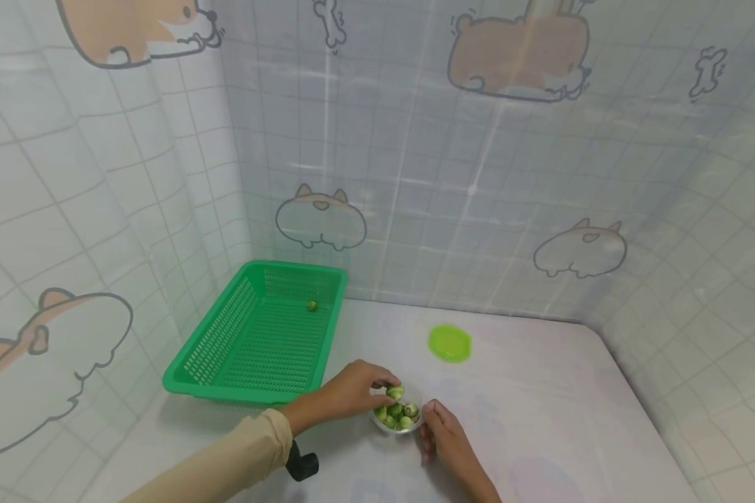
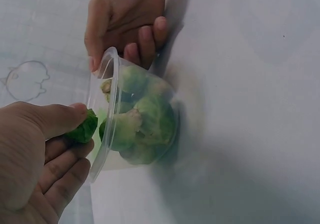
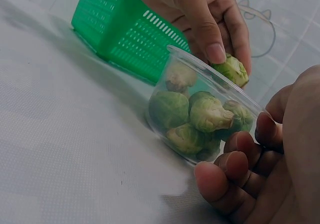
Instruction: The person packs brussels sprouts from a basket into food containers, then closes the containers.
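A clear round plastic tub (image 1: pixel 398 431) stands on the white tabletop with several Brussels sprouts (image 3: pixel 170 108) piled inside it. My left hand (image 1: pixel 352 392) pinches another Brussels sprout (image 3: pixel 232 70) between thumb and fingers, right over the tub's rim. On the tub's other side, my right hand (image 1: pixel 445 434) holds its edge, thumb at the rim and curled fingers (image 2: pixel 146 37) against the outer wall. Behind the tub lies a flat, bright green lid (image 1: pixel 449 343).
To the left, a large green slotted basket (image 1: pixel 226 394) has one Brussels sprout (image 1: pixel 312 306) near its far right corner. A curtain (image 1: pixel 415 161) printed with cartoon dogs and a grid encloses the table at the back and sides.
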The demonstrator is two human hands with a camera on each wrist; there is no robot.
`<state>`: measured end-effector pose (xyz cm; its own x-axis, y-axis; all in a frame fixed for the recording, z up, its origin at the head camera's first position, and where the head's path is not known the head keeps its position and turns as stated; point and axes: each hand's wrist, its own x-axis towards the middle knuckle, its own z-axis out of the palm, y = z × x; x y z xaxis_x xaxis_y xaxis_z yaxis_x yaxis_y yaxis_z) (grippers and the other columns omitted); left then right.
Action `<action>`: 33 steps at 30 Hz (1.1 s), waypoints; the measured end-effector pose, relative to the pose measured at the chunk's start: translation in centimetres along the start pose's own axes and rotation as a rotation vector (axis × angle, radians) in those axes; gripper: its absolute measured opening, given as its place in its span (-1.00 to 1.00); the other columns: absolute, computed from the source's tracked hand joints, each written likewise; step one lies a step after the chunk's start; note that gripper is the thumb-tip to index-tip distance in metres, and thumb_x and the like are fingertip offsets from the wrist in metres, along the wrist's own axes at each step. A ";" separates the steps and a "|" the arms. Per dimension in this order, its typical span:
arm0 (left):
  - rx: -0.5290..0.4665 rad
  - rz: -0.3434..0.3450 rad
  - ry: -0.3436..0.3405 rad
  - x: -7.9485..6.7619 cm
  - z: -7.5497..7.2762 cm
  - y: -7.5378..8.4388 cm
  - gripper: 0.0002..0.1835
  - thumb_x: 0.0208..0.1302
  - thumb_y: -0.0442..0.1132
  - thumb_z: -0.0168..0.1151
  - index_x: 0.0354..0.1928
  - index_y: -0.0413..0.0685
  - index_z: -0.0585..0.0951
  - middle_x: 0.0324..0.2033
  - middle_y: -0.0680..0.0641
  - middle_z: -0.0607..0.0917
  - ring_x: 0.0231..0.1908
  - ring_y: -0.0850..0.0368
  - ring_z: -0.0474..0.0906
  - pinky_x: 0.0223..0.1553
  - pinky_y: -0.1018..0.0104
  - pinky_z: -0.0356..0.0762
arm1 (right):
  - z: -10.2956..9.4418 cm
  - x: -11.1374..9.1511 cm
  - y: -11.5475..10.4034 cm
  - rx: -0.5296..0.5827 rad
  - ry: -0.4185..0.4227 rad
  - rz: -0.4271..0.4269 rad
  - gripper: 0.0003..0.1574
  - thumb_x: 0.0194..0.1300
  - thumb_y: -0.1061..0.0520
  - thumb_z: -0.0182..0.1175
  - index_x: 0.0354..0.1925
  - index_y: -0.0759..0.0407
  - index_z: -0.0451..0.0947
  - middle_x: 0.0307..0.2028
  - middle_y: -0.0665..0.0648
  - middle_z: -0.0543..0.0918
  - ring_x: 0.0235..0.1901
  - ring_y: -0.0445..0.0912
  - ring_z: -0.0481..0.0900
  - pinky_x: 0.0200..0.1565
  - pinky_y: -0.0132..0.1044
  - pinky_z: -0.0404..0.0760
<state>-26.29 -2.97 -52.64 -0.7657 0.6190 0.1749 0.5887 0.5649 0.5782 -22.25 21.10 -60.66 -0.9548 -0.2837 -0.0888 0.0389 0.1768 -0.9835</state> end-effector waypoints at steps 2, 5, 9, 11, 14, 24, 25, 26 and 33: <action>0.027 0.013 -0.003 0.2 0.2 0.1 -0.68 0.28 -0.16 0.43 0.06 0.02 0.72 -0.04 0.16 0.75 -0.04 0.34 0.66 0.03 0.37 0.64 | -0.1 0.1 0.1 0.006 -0.004 0.003 -0.56 0.67 -0.05 -0.19 -0.19 0.28 0.36 -0.42 0.08 0.48 -0.59 -0.07 0.48 -0.55 -0.24 0.62; 0.060 0.022 -0.016 0.4 0.5 0.4 -0.68 0.28 -0.15 0.43 0.06 0.01 0.72 -0.04 0.16 0.75 -0.02 0.33 0.65 0.06 0.35 0.63 | -0.2 0.1 0.2 0.011 -0.003 0.005 -0.56 0.67 -0.04 -0.20 -0.19 0.28 0.36 -0.42 0.08 0.47 -0.59 -0.07 0.48 -0.56 -0.25 0.61; 0.096 0.023 -0.024 0.8 0.9 0.6 -0.69 0.29 -0.12 0.41 0.06 0.04 0.72 -0.03 0.18 0.75 0.01 0.32 0.64 0.09 0.35 0.60 | -0.1 0.0 0.0 0.011 0.005 -0.003 -0.55 0.66 -0.05 -0.18 -0.20 0.30 0.36 -0.43 0.08 0.47 -0.61 -0.08 0.47 -0.56 -0.26 0.61; 0.102 0.022 -0.026 1.0 1.2 0.6 -0.69 0.29 -0.11 0.42 0.05 0.05 0.73 -0.04 0.19 0.75 0.00 0.32 0.64 0.09 0.36 0.60 | 0.0 -0.1 0.0 0.016 0.006 -0.005 -0.55 0.66 -0.05 -0.18 -0.20 0.30 0.35 -0.43 0.08 0.46 -0.61 -0.08 0.47 -0.57 -0.26 0.61; 0.118 0.020 -0.027 1.2 1.5 0.6 -0.69 0.28 -0.10 0.42 0.05 0.08 0.73 -0.05 0.21 0.75 -0.01 0.34 0.63 0.09 0.33 0.59 | 0.1 -0.1 -0.1 0.026 0.004 -0.006 -0.54 0.66 -0.06 -0.18 -0.20 0.30 0.35 -0.42 0.08 0.46 -0.59 -0.08 0.46 -0.57 -0.26 0.62; 0.168 0.046 0.001 1.3 1.8 0.7 -0.68 0.29 -0.10 0.42 0.06 0.05 0.71 -0.03 0.18 0.72 0.00 0.33 0.61 0.10 0.32 0.59 | 0.3 -0.2 -0.6 0.023 -0.004 -0.014 -0.55 0.66 -0.06 -0.18 -0.22 0.29 0.34 -0.44 0.08 0.44 -0.60 -0.09 0.44 -0.58 -0.27 0.61; 0.169 0.047 0.004 1.3 1.8 0.8 -0.67 0.29 -0.10 0.42 0.06 0.04 0.70 -0.02 0.18 0.72 0.00 0.33 0.61 0.11 0.32 0.59 | 0.3 -0.3 -0.6 0.021 -0.004 -0.014 -0.55 0.66 -0.06 -0.17 -0.22 0.29 0.34 -0.44 0.08 0.44 -0.60 -0.09 0.44 -0.58 -0.27 0.61; 0.170 0.050 0.008 1.3 1.8 0.8 -0.66 0.29 -0.10 0.42 0.07 0.03 0.70 -0.02 0.17 0.72 0.00 0.32 0.62 0.10 0.32 0.59 | 0.3 -0.3 -0.6 0.019 -0.004 -0.014 -0.55 0.66 -0.06 -0.17 -0.22 0.29 0.34 -0.44 0.09 0.44 -0.60 -0.09 0.44 -0.57 -0.28 0.61; 0.159 0.052 0.016 1.4 1.5 0.8 -0.65 0.30 -0.12 0.42 0.08 -0.02 0.69 -0.02 0.13 0.73 0.00 0.28 0.64 0.07 0.35 0.61 | 0.1 -0.1 -0.2 0.014 -0.005 -0.002 -0.56 0.67 -0.04 -0.21 -0.22 0.26 0.35 -0.43 0.08 0.45 -0.59 -0.08 0.45 -0.56 -0.25 0.62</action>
<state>-26.46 -0.80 -53.13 -0.7364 0.6417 0.2145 0.6603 0.6124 0.4346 -22.16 21.03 -60.43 -0.9533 -0.2888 -0.0878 0.0413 0.1633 -0.9857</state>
